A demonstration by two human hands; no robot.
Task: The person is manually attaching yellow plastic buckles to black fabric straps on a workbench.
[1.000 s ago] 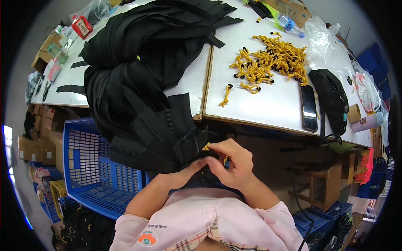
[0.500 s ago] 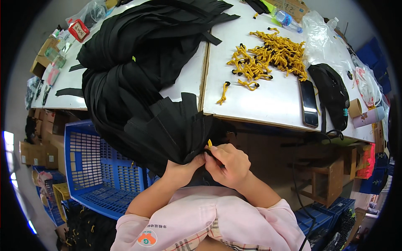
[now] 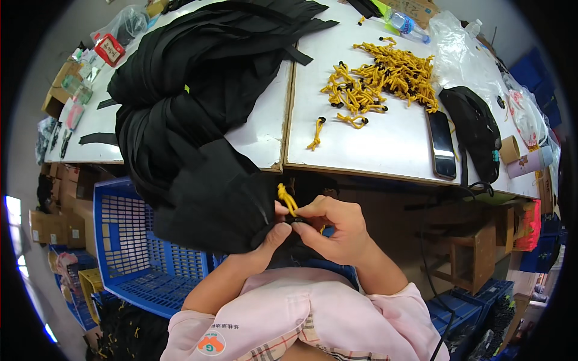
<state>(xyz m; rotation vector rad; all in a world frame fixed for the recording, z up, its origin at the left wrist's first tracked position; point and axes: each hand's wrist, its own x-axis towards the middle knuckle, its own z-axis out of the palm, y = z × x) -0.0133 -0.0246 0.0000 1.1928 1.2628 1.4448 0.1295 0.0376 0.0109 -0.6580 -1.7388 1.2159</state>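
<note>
Right grip (image 3: 335,227) pinches yellow cord (image 3: 283,193); left grip (image 3: 269,246) clasps black strips (image 3: 208,201) (a bundle).

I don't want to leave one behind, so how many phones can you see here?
1. The phone lies on the white table, just left of the black pouch and below the heap of yellow cords. Others may be hidden under things.

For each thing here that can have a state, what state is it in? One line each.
Left hand, gripping black strips.
Right hand, pinching a yellow cord.
Black strips, bunched, hanging off the table.
Yellow cord, held by its lower part.
Cord pile, loose.
Phone, flat, screen dark.
Bottle, on its side.
Black pouch, lying down; open or shut unclear.
Blue crate, open on top.
</note>
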